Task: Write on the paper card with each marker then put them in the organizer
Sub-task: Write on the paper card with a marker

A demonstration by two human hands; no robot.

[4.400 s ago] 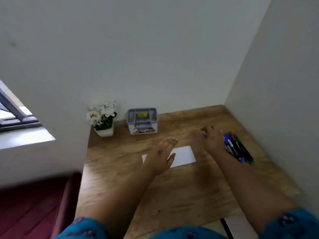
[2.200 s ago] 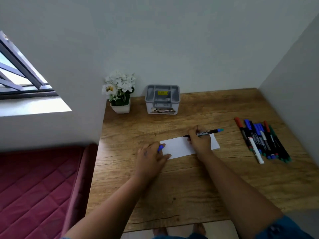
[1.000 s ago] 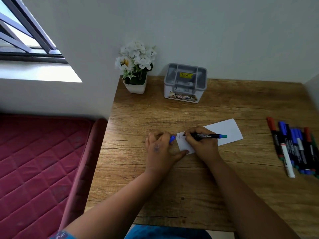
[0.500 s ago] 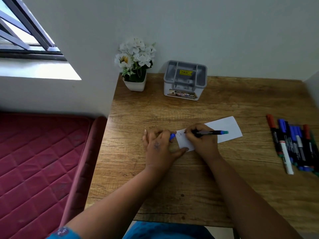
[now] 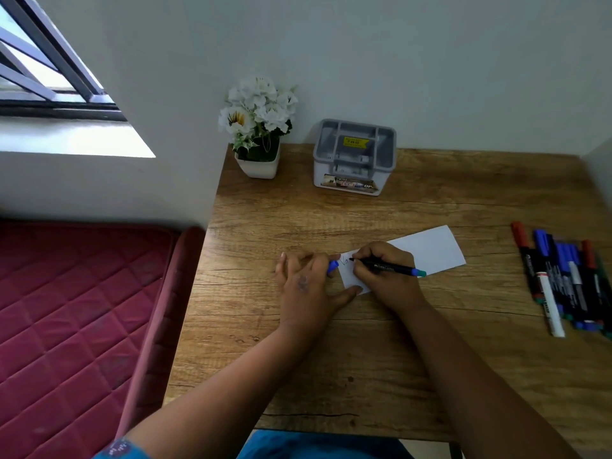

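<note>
Right hand fingers clamped on marker, new marks now on paper card; left hand fingers pinch blue cap. First marker underway.

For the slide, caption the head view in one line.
Right hand writes on the paper card with a black marker; left hand holds its blue cap.

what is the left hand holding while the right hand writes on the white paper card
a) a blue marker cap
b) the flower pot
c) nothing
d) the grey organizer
a: the left hand rests by the white paper card with a blue marker cap pinched in its fingers, while the right hand writes with the uncapped black marker.
</note>
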